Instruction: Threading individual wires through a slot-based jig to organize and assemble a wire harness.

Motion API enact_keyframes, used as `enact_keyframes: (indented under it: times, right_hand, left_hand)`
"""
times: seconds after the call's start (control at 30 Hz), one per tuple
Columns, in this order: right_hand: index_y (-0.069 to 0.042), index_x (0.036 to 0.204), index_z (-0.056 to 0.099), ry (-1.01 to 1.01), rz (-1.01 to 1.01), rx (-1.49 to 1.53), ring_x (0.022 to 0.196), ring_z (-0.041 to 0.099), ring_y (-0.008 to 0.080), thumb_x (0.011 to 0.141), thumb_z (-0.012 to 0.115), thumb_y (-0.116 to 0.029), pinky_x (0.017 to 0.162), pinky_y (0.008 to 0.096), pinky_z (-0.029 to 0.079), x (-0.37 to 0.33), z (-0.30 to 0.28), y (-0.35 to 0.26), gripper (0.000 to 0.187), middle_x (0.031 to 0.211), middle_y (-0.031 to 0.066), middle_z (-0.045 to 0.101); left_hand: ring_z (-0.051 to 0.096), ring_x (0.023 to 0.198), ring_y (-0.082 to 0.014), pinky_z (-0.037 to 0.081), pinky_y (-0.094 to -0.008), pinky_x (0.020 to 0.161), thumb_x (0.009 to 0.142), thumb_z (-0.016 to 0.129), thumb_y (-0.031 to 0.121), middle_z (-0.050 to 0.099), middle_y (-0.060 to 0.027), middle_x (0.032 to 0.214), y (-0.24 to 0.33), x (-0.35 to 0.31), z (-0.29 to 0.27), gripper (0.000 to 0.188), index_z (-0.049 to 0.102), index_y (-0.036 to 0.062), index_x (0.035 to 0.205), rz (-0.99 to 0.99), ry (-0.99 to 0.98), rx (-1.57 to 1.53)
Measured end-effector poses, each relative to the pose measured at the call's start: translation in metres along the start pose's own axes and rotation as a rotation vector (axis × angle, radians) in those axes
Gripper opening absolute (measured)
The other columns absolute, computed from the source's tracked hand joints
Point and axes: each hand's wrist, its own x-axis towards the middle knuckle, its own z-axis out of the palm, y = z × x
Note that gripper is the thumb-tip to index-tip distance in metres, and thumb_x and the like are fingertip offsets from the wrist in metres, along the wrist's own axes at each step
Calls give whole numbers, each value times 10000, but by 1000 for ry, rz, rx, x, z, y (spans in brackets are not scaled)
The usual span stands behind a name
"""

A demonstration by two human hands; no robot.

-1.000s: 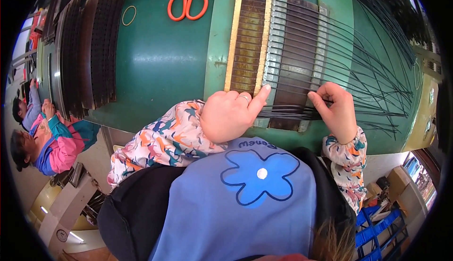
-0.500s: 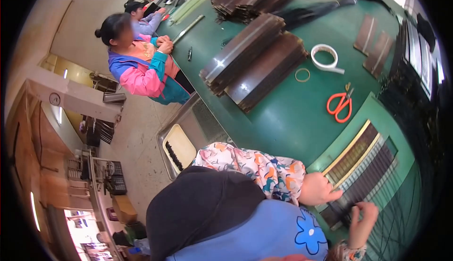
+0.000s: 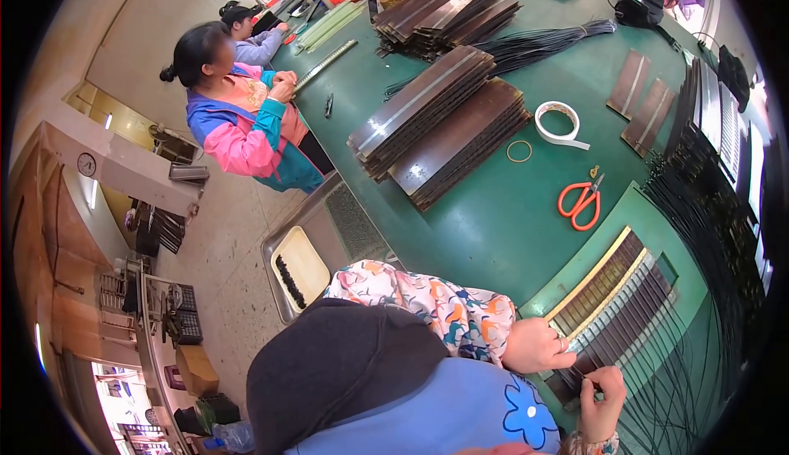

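- Fingers (image 3: 565, 360) of our left hand (image 3: 530, 346) are mostly curled, the forefinger reaching to the near end of a dark brown rectangular plate (image 3: 622, 319); we cannot tell whether they grip anything.
- Our right hand (image 3: 602, 395) has thumb and forefinger bent close together at that same end; whether they pinch something we cannot tell.
- Just beyond our hands lies the plate, crossed by thin black cords (image 3: 660, 369) trailing off to the right.
- Left of it we see a dark brown strip with two yellow edges (image 3: 604, 282); both lie on a flat green board (image 3: 645, 215).
- Near the board, on our dark green table (image 3: 477, 233), lie orange-handled metal scissors (image 3: 593, 192), a thin tan band (image 3: 508, 152) and a white tape roll (image 3: 559, 138).
- Farther left, we see stacked brown plates (image 3: 460, 138), then a co-worker in a pink, blue and teal jacket (image 3: 234, 141).
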Motion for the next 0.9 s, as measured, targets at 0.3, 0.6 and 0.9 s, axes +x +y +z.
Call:
enact_keyframes:
  times: [0.3, 0.6, 0.9]
  right_hand:
    - [22, 815, 597, 72, 331, 8, 641, 497, 137, 863, 605, 22, 573, 267, 388, -27, -25, 17, 49, 740, 65, 554]
    - [1, 898, 646, 122, 284, -48, 769, 628, 271, 848, 654, -8, 678, 331, 497, -5, -2, 15, 51, 836, 118, 655]
    - [-30, 874, 643, 107, 237, -113, 756, 610, 300, 842, 668, -43, 682, 361, 494, -5, 9, 21, 43, 818, 106, 647]
  left_hand:
    - [563, 501, -171, 420, -315, 406, 777, 610, 211, 548, -26, 650, 8, 2, 3, 230, 602, 76, 963, 11, 35, -5]
    - [536, 510, -159, 427, -300, 442, 748, 758, 212, 479, 11, 582, 2, -3, -11, 291, 666, 55, 975, -41, 47, -16]
    - [494, 499, -145, 402, -291, 438, 741, 768, 182, 444, 17, 583, 1, -3, -3, 288, 713, 67, 998, -38, -19, -79]
